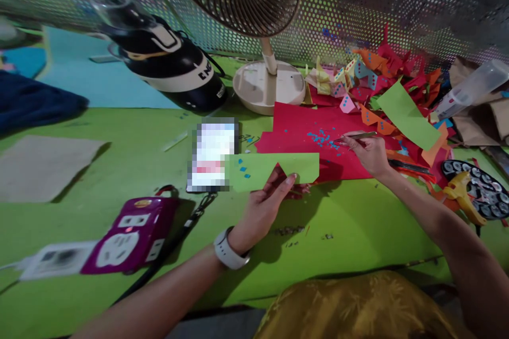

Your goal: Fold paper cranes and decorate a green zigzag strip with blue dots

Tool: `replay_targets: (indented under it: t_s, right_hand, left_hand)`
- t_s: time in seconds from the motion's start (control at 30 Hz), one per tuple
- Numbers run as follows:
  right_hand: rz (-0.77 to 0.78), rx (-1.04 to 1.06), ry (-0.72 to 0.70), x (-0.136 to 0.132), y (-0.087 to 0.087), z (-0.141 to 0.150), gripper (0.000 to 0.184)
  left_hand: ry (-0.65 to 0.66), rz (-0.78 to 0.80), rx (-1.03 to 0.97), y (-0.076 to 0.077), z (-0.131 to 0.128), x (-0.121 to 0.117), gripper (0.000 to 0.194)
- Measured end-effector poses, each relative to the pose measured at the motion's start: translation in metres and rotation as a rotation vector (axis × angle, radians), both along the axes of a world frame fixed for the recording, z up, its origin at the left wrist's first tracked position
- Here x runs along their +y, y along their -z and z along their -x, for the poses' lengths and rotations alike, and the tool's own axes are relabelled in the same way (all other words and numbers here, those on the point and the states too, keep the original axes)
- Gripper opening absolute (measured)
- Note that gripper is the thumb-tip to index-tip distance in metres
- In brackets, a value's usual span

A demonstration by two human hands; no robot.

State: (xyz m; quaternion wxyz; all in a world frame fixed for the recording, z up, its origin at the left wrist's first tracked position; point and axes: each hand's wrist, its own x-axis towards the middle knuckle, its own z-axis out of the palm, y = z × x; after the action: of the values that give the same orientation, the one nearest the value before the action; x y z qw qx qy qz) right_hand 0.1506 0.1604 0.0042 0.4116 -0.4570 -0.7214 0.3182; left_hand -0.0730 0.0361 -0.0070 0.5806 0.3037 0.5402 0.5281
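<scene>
My left hand [270, 198] pinches a light green paper strip [306, 165], thumb on top and fingers beneath. Several small blue paper pieces [243, 168] sit near the strip's left end. In my right hand [368, 153] is a pair of tweezers [360, 136], held like a pen. Their tips reach the scattered blue bits [323, 138] on a red paper sheet [290, 121]; whether a bit is between the tips is too small to tell. The green strip is held up in front of the red sheet's lower left part.
A phone [214, 142], a fan [274, 84] and a black bottle [170, 58] stand or lie beyond my left hand. Folded coloured papers [369, 76] pile up at the back right. A purple power strip [131, 233] lies left, a yellow-handled tool [463, 196] right.
</scene>
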Motion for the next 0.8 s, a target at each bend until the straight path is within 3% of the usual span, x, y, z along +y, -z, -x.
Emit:
replay_targets:
  t_s: [0.17, 0.5, 0.8]
  right_hand:
    - [0.001, 0.026, -0.01, 0.0, 0.002, 0.0, 0.019]
    - [0.018, 0.063, 0.0, 0.0, 0.008, 0.0, 0.023]
    - [0.011, 0.099, 0.035, -0.007, -0.005, 0.0, 0.02]
  left_hand:
    - [-0.013, 0.025, -0.007, -0.002, -0.001, 0.0, 0.045]
    - [0.008, -0.016, 0.027, 0.003, 0.0, -0.001, 0.041]
    - [0.019, -0.044, 0.024, 0.003, 0.0, 0.0, 0.038]
